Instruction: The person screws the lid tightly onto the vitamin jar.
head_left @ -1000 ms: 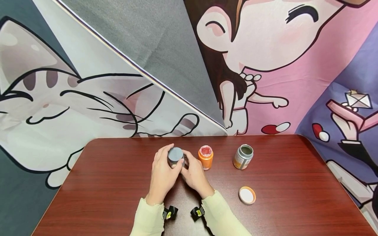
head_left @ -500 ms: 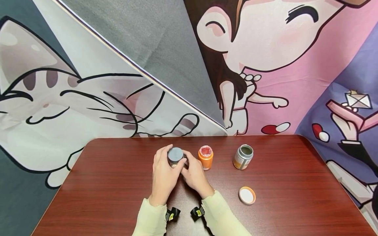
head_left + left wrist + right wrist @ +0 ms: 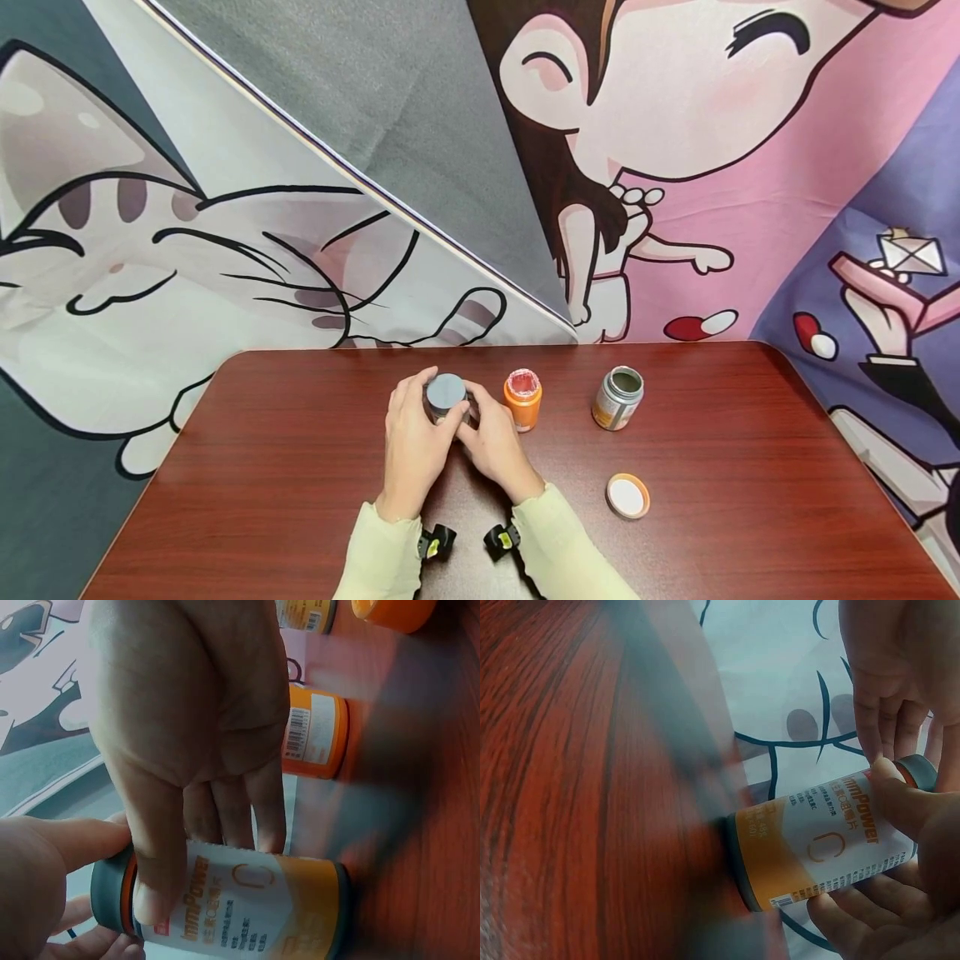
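Your left hand (image 3: 416, 437) is curled at the top of the capped jar (image 3: 817, 840) and pinches its grey lid (image 3: 446, 392) between thumb and fingers. Your right hand (image 3: 493, 442) is bent around the body of this same jar: the thumb lies on the label just below the lid, and the fingers go around the other side. So both your hands hold one thing, and neither is spread wide.

Behind the table hangs a wall backdrop (image 3: 360, 108), with a big cat and other cartoon figures. In front of it is your dark red table (image 3: 300, 467), with wood grain. Your pale yellow sleeves (image 3: 378, 550) come from the near edge of the view.

The capped jar is upright between your two palms, over the far part of the table, left of the other jars. It has a yellow and white label with the word "ImmPower". Whether its base touches the wood, I cannot tell.

A grey jar (image 3: 618, 404) stands farther to the right, its mouth uncovered and dark. An orange jar (image 3: 522, 404) stands just beside your right hand, with reddish mouth and ragged whitish rim. Nearer to you, at the right, a loose orange-rimmed cap (image 3: 627, 497) lies with its white inside up.
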### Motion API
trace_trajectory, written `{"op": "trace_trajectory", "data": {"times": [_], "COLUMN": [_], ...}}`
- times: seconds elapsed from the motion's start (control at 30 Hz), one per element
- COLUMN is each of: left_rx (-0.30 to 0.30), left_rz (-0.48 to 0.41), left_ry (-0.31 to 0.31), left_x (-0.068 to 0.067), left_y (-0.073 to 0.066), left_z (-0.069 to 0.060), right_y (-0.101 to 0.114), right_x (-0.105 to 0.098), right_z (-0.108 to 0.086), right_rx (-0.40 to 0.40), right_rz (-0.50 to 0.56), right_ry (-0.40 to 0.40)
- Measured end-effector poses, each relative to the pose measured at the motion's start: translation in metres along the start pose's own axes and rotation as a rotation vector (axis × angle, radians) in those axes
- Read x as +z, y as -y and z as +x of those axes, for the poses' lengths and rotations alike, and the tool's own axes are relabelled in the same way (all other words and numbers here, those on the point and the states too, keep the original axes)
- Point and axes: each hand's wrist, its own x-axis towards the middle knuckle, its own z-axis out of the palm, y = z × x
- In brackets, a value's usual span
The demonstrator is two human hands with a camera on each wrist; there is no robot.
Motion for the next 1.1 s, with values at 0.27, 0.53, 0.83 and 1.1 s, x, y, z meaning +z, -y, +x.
{"op": "trace_trajectory", "data": {"times": [0.27,0.53,0.83,1.1], "left_rx": [0.069,0.023,0.005,-0.004], "left_rz": [0.016,-0.018,-0.021,-0.013], "left_ry": [0.088,0.043,0.007,0.000], "left_x": [-0.0072,-0.0052,-0.0018,-0.0003], "left_y": [0.0032,0.0018,-0.0014,0.0000], "left_z": [0.0054,0.0049,0.0003,-0.0002], "right_y": [0.0000,0.0006,-0.0010,0.0000], "right_x": [-0.0011,-0.0016,-0.0011,-0.0011], "right_z": [0.0009,0.0021,0.0009,-0.0003], "right_rx": [-0.003,-0.007,-0.014,-0.006], "right_rz": [0.005,0.001,-0.016,-0.007], "right_ry": [0.005,-0.004,-0.006,0.001]}}
